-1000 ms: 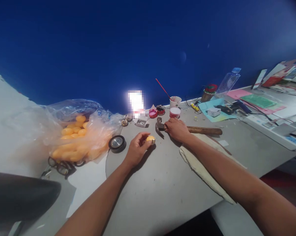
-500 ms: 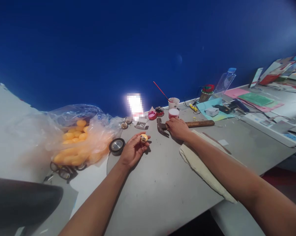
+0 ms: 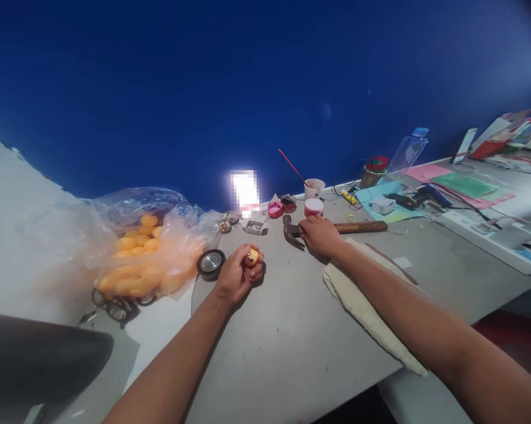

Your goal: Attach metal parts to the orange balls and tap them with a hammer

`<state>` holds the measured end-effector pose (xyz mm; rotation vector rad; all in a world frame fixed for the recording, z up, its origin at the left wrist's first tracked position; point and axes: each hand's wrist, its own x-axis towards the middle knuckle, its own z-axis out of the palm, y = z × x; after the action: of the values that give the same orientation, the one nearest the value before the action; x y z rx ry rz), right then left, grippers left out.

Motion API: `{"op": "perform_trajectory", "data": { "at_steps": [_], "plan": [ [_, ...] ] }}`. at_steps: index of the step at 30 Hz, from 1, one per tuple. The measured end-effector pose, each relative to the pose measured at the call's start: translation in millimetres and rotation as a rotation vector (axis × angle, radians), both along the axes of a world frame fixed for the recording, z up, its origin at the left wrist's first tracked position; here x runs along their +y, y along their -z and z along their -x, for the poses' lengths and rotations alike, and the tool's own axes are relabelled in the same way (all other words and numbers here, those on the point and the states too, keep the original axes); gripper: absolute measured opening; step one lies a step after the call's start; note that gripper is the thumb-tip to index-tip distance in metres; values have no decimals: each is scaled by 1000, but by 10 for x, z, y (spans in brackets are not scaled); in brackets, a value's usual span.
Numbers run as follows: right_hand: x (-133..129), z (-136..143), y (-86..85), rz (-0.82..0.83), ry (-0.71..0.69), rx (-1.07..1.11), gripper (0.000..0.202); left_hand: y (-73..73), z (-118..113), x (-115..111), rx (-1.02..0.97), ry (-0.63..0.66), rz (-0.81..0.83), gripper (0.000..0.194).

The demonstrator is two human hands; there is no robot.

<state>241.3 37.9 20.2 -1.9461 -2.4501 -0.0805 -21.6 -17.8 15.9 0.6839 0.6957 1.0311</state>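
Near the middle of the desk (image 3: pixel 265 341), my left hand (image 3: pixel 235 277) holds a small orange ball (image 3: pixel 252 257) with dark marks on it, its fingers curled around the ball. My right hand (image 3: pixel 322 235) is closed over the handle of a claw hammer (image 3: pixel 360 227), close to the metal head. The hammer lies flat, its head to the left of my hand. Just behind those fingers stands a tub with a pinkish-white top (image 3: pixel 314 206). To the left of my left hand sits a round black dish with a metal centre (image 3: pixel 211 263).
A clear plastic bag of orange balls (image 3: pixel 137 244) is at the left. Toward the wall are a paper cup (image 3: pixel 314 188) with a red stick, small red pots (image 3: pixel 275 209) and a metal piece (image 3: pixel 254 226). A folded cloth (image 3: pixel 367 306) lies under my right forearm; a power strip (image 3: pixel 490 235) is farther right.
My left hand's fingers have curled in around the ball, and the ball has come slightly nearer and to the left. My right hand stays at the hammer. The view has shifted slightly.
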Motion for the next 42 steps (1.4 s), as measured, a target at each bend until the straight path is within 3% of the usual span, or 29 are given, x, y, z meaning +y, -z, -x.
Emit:
{"op": "perform_trajectory", "data": {
  "at_steps": [9,14,20,23,27,31,35,39,42],
  "plan": [
    [4,-6,12,-9,-8,38,31,78,-6,10,-13,1,-18,34],
    [31,-20,66,-25,7,92,31,99,25,57,-52,-24,30,28],
    [63,-18,117,-194,28,486,37,128,38,94,-66,-15,103,20],
    [29,37,65,-234,41,636,28,137,21,82,-62,3,91,22],
    [-109,180,-184,-104,12,688,26,147,2,90,-59,11,74,21],
    [-182,379,-592,7,-142,579,28,146,-8,107,-41,23,67,18],
    [12,660,-902,-19,-223,492,38,146,-21,106,-36,22,43,18],
    [328,1036,-940,-1,-210,32,33,158,-25,109,-36,24,30,19],
    [522,1276,-824,19,-212,-90,30,166,-18,118,-37,34,22,21]
  ]
}}
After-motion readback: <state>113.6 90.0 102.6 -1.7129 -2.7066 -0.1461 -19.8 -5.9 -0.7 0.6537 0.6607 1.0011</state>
